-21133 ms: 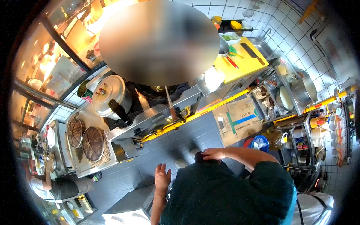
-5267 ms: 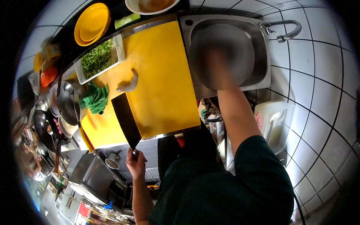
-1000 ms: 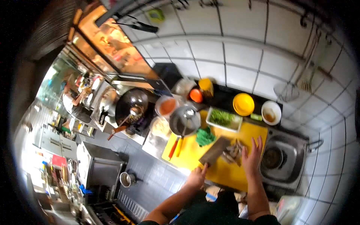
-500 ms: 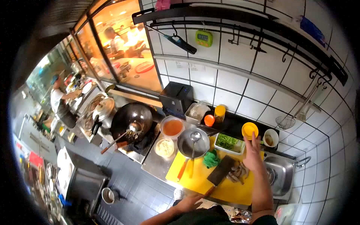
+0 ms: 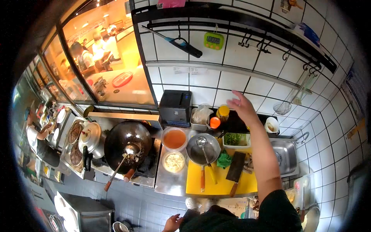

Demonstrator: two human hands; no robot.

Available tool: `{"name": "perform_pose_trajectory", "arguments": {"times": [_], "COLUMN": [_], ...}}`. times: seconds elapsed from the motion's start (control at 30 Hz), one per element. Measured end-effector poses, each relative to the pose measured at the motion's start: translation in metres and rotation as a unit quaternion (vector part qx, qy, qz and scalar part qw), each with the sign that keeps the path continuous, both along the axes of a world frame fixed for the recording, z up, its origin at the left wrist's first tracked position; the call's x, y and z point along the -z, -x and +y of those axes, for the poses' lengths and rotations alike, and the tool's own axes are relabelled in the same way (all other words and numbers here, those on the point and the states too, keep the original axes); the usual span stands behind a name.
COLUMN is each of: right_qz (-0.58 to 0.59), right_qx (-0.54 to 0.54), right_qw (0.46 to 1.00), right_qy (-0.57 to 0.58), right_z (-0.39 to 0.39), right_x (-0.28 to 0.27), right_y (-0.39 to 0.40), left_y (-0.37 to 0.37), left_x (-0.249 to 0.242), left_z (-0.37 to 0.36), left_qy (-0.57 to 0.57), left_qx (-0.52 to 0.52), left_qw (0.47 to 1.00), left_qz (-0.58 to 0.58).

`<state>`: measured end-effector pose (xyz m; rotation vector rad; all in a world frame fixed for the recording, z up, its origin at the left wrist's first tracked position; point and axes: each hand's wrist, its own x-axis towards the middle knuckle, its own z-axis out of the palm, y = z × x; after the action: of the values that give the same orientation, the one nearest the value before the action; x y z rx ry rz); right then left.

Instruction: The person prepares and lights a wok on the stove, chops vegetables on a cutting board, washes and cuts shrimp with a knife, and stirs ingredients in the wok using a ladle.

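My right hand (image 5: 240, 105) is raised in front of the tiled wall, fingers apart and holding nothing visible. Nearest to it is a jar with a yellow lid (image 5: 223, 111), beside an orange-topped container (image 5: 215, 123). My forearm crosses the right part of the yellow cutting board (image 5: 195, 183) and partly hides some greyish pieces (image 5: 248, 164). My left hand (image 5: 172, 223) hangs low by my body, fingers loosely apart, with nothing seen in it. On the board lie a cleaver (image 5: 236, 167) and a green cloth (image 5: 224, 159). A tub of chopped greens (image 5: 233, 139) stands behind them.
A saucepan (image 5: 192, 154) holding a ladle (image 5: 201, 142) overlaps the board's left side. Further left are a tub of orange liquid (image 5: 174, 139), a bowl of pale slices (image 5: 173, 161) and a wok (image 5: 119, 135). A sink (image 5: 288, 154) is at right. Another person (image 5: 33, 133) stands far left.
My right hand has gone up and left from the yellow cup, which no longer shows. My left hand has moved away from the cleaver handle, down towards my body. The view has shifted.
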<state>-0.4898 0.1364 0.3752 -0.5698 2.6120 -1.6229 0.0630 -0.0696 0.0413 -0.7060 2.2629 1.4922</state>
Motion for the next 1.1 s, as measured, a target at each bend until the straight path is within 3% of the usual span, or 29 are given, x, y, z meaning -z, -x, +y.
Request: {"name": "perform_pose_trajectory", "arguments": {"times": [0.07,0.2,0.23,0.3,0.37,0.47,0.5,0.6,0.63,0.67,0.7,0.73,0.77,0.8,0.83,0.87,0.97,1.1], "right_qz": [-0.031,0.045,0.063,0.083,0.104,0.125,0.125,0.124,0.123,0.132,0.169,0.155,0.061,0.070,0.079,0.110,0.106,0.063], "right_qx": [0.021,0.018,0.027,-0.006,-0.023,-0.037,-0.051,-0.041,-0.032,-0.044,-0.014,-0.043,-0.033,-0.044,-0.056,-0.092,-0.081,-0.059], "right_qw": [0.999,0.995,0.993,0.985,0.974,0.965,0.964,0.972,0.976,0.969,0.973,0.972,0.971,0.969,0.967,0.959,0.972,0.990], "right_qy": [0.039,0.087,0.093,0.153,0.198,0.227,0.229,0.196,0.178,0.202,0.156,0.170,0.231,0.234,0.237,0.243,0.194,0.116], "right_z": [-0.013,-0.028,-0.034,-0.044,-0.057,-0.076,-0.081,-0.092,-0.095,-0.097,-0.097,-0.095,-0.095,-0.089,-0.084,-0.083,-0.083,-0.076], "right_x": [-0.022,-0.030,-0.038,-0.049,-0.063,-0.081,-0.087,-0.097,-0.099,-0.102,-0.102,-0.099,-0.094,-0.092,-0.090,-0.086,-0.086,-0.093], "right_y": [0.014,0.056,0.059,0.079,0.098,0.116,0.120,0.130,0.132,0.130,0.132,0.141,0.150,0.155,0.159,0.183,0.183,0.134], "left_y": [-0.023,-0.059,-0.065,-0.096,-0.101,-0.086,-0.105,-0.108,-0.109,-0.112,-0.120,-0.130,-0.151,-0.151,-0.125,-0.108,-0.099,-0.115], "left_x": [0.005,0.050,0.053,0.092,0.076,0.025,0.060,0.056,0.052,0.060,0.083,0.107,0.132,0.128,0.069,0.038,-0.005,0.007], "left_z": [0.001,0.001,-0.001,0.002,0.007,0.021,0.026,0.040,0.041,0.036,0.031,0.038,0.048,0.052,0.061,0.059,0.057,0.042], "left_qy": [0.035,-0.025,0.013,-0.048,-0.136,-0.023,-0.062,0.073,0.047,0.064,0.077,0.087,-0.011,0.046,0.134,0.087,0.052,0.060], "left_qx": [-0.044,-0.106,-0.063,-0.111,-0.150,-0.130,-0.191,-0.154,-0.155,-0.128,-0.105,-0.142,-0.230,-0.178,-0.153,-0.162,-0.227,-0.231], "left_qw": [0.996,0.993,0.995,0.993,0.979,0.988,0.979,0.985,0.987,0.989,0.987,0.984,0.973,0.979,0.976,0.975,0.967,0.968], "left_qz": [0.062,-0.051,-0.071,-0.007,0.021,-0.075,0.045,0.037,-0.006,-0.046,-0.090,-0.057,0.030,-0.090,-0.078,-0.123,-0.101,-0.075]}}
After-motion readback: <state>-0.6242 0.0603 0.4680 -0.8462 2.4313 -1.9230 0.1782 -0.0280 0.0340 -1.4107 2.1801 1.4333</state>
